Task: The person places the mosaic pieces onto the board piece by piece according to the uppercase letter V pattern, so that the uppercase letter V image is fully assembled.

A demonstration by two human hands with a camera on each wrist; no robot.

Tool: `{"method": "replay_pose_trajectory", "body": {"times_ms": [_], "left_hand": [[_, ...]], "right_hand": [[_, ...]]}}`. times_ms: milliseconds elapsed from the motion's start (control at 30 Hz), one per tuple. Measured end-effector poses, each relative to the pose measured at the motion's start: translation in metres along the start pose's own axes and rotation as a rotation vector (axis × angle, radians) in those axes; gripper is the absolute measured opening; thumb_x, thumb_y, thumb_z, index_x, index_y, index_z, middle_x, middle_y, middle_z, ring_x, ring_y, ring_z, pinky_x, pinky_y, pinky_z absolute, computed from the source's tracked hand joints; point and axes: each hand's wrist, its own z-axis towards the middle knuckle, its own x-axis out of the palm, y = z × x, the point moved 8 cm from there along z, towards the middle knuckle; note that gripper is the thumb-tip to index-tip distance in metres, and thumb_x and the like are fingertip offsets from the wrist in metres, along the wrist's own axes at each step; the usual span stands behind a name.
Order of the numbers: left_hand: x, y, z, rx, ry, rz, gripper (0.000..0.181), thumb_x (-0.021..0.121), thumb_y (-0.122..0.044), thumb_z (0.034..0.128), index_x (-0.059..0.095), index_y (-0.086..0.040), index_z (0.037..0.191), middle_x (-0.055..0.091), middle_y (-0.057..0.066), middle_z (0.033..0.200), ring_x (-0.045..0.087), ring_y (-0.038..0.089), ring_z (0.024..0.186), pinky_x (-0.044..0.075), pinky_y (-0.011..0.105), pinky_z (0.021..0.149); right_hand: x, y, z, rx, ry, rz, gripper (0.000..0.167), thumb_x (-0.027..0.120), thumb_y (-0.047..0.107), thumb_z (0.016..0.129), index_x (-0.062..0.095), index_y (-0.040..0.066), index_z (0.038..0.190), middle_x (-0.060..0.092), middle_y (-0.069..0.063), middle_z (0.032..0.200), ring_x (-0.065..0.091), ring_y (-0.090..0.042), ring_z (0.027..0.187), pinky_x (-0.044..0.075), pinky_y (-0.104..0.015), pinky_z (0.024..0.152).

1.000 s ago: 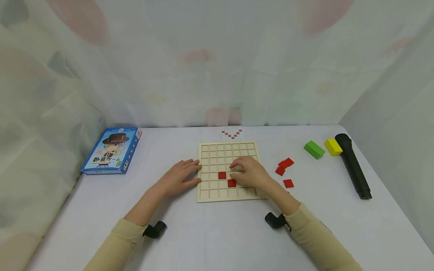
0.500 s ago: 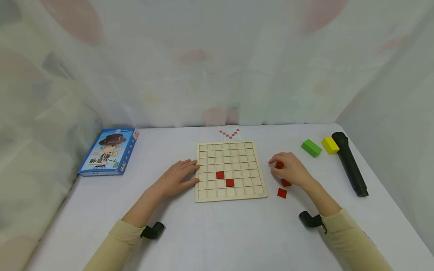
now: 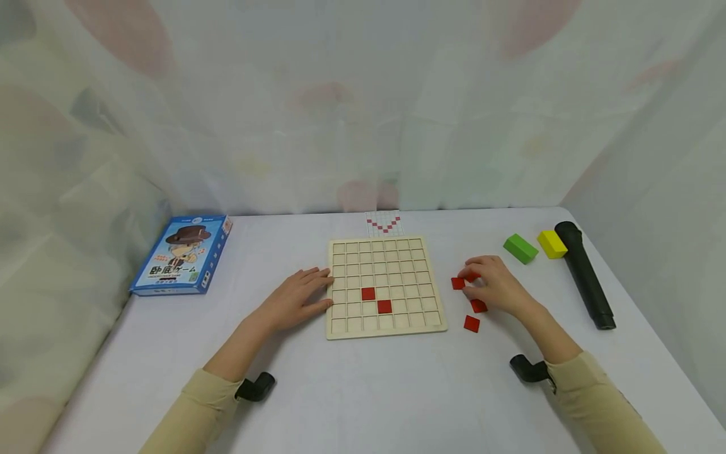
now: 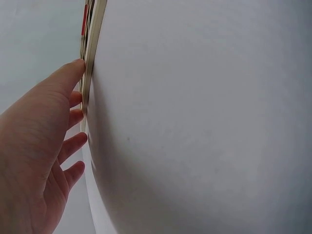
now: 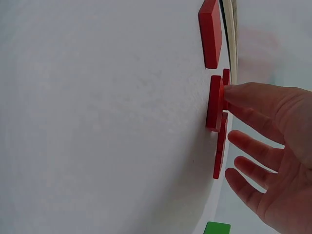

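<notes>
A pale wooden grid board (image 3: 347,329) lies mid-table, with one red square tile (image 3: 368,294) and a second red tile (image 3: 384,306) in its cells. My left hand (image 3: 299,295) rests at the board's left edge, fingers spread and fingertips touching it. To the right of the board, my right hand (image 3: 495,287) reaches over loose red tiles, fingers loosely bent. Just left of its fingertips lies a red tile (image 3: 457,283); another red tile (image 3: 479,306) sits under the thumb side. Nearer the front is a separate red tile (image 3: 471,323). The hand partly hides another tile.
A small pattern card (image 3: 384,223) with red squares lies behind the board. At the far right are a green block (image 3: 520,249), a yellow block (image 3: 553,244) and a black cylindrical object (image 3: 587,277). A blue game box (image 3: 181,255) lies at the left.
My right hand has moved from the board to the loose tiles on the right, then slightly farther right. One loose tile now lies nearer the board. My left hand stays at the board's edge.
</notes>
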Motion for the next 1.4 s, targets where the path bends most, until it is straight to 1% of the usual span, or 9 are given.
{"method": "replay_pose_trajectory", "body": {"times_ms": [167, 400, 633, 867, 1033, 1133, 1233, 1400], "left_hand": [[0.000, 0.000, 0.000, 0.002, 0.006, 0.002, 0.053, 0.059, -0.042, 0.0968, 0.055, -0.008, 0.138, 0.043, 0.012, 0.149, 0.034, 0.033, 0.140, 0.023, 0.049, 0.117], [0.000, 0.001, -0.001, -0.006, 0.008, 0.007, 0.053, 0.059, -0.042, 0.0967, 0.055, -0.008, 0.137, 0.043, 0.012, 0.149, 0.034, 0.033, 0.140, 0.022, 0.049, 0.117], [-0.003, 0.000, -0.002, -0.002, -0.011, 0.018, 0.050, 0.061, -0.041, 0.0958, 0.057, -0.009, 0.135, 0.046, 0.011, 0.147, 0.035, 0.032, 0.140, 0.023, 0.048, 0.117], [-0.006, -0.003, -0.001, 0.005, -0.037, 0.046, 0.050, 0.063, -0.040, 0.0950, 0.058, -0.008, 0.134, 0.050, 0.013, 0.143, 0.037, 0.033, 0.138, 0.024, 0.050, 0.116], [-0.004, -0.001, 0.000, -0.014, -0.023, 0.041, 0.053, 0.061, -0.042, 0.0957, 0.056, -0.008, 0.136, 0.049, 0.012, 0.145, 0.035, 0.032, 0.139, 0.024, 0.049, 0.116], [-0.003, 0.000, 0.001, -0.022, -0.013, 0.031, 0.054, 0.060, -0.043, 0.0961, 0.055, -0.009, 0.138, 0.047, 0.011, 0.146, 0.033, 0.030, 0.141, 0.023, 0.047, 0.117], [-0.002, 0.001, 0.002, -0.024, -0.010, 0.023, 0.054, 0.060, -0.042, 0.0961, 0.055, -0.009, 0.138, 0.046, 0.010, 0.147, 0.032, 0.029, 0.142, 0.021, 0.046, 0.118], [0.000, 0.002, 0.002, -0.015, -0.014, 0.032, 0.055, 0.061, -0.042, 0.0956, 0.055, -0.009, 0.138, 0.047, 0.011, 0.147, 0.032, 0.030, 0.141, 0.022, 0.047, 0.117]], "right_hand": [[0.001, -0.001, 0.002, 0.020, -0.001, -0.010, 0.022, 0.074, 0.014, 0.085, 0.071, 0.006, 0.105, 0.053, -0.022, 0.131, 0.035, -0.041, 0.126, 0.044, -0.058, 0.098], [0.002, -0.002, 0.004, 0.029, -0.014, -0.003, 0.020, 0.075, 0.015, 0.084, 0.071, 0.006, 0.101, 0.054, -0.021, 0.129, 0.036, -0.040, 0.124, 0.045, -0.057, 0.097], [0.005, 0.006, 0.009, 0.014, -0.042, 0.021, 0.020, 0.076, 0.016, 0.084, 0.071, 0.006, 0.100, 0.056, -0.021, 0.129, 0.039, -0.040, 0.125, 0.043, -0.057, 0.100], [0.012, 0.028, 0.019, -0.021, -0.053, 0.064, 0.021, 0.077, 0.017, 0.083, 0.072, 0.006, 0.100, 0.059, -0.019, 0.127, 0.042, -0.040, 0.125, 0.037, -0.057, 0.105], [0.022, 0.045, 0.028, -0.022, -0.037, 0.137, 0.024, 0.077, 0.021, 0.083, 0.071, 0.008, 0.103, 0.059, -0.016, 0.128, 0.042, -0.038, 0.126, 0.034, -0.057, 0.106], [0.029, 0.056, 0.035, -0.027, -0.020, 0.152, 0.024, 0.077, 0.022, 0.083, 0.071, 0.010, 0.103, 0.060, -0.013, 0.126, 0.043, -0.036, 0.126, 0.035, -0.056, 0.106], [0.037, 0.068, 0.042, -0.048, -0.002, 0.155, 0.023, 0.077, 0.022, 0.083, 0.071, 0.010, 0.102, 0.061, -0.011, 0.123, 0.045, -0.035, 0.124, 0.037, -0.053, 0.105], [0.051, 0.089, 0.053, -0.088, 0.023, 0.149, 0.022, 0.077, 0.024, 0.084, 0.071, 0.011, 0.101, 0.063, -0.008, 0.119, 0.048, -0.031, 0.121, 0.040, -0.049, 0.104]]}}
